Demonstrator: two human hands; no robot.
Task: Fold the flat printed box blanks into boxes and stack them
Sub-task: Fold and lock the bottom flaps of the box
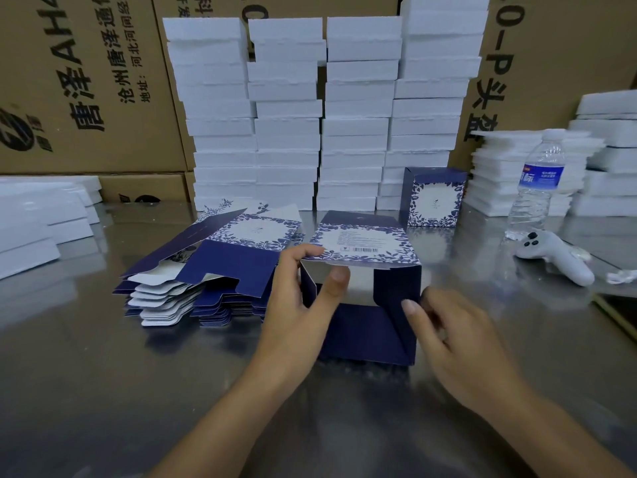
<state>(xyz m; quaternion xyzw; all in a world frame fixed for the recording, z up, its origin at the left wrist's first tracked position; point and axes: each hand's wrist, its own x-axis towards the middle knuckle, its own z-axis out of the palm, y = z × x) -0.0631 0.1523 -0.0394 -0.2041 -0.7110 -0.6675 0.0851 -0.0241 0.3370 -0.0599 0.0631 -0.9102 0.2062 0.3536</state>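
Navy-and-white box (362, 251) sits mid-counter (103, 374), just right of the pile of flat blanks (213, 267), popped open with its near end not closed yet; left hand (300, 305) pinches its top panel, right hand (455, 339) has loose fingers on the side flap (396, 288), so I'd guess tucking that in comes next.

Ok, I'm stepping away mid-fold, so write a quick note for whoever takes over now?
The left hand pinches the top panel of the half-folded box. The right hand is at its right side flap; blurred, grip unclear. The pile of flat blanks lies left of it on the table.
Done: one finished box stands behind, right.
Left: close this box's flaps, fold the pile, stack.
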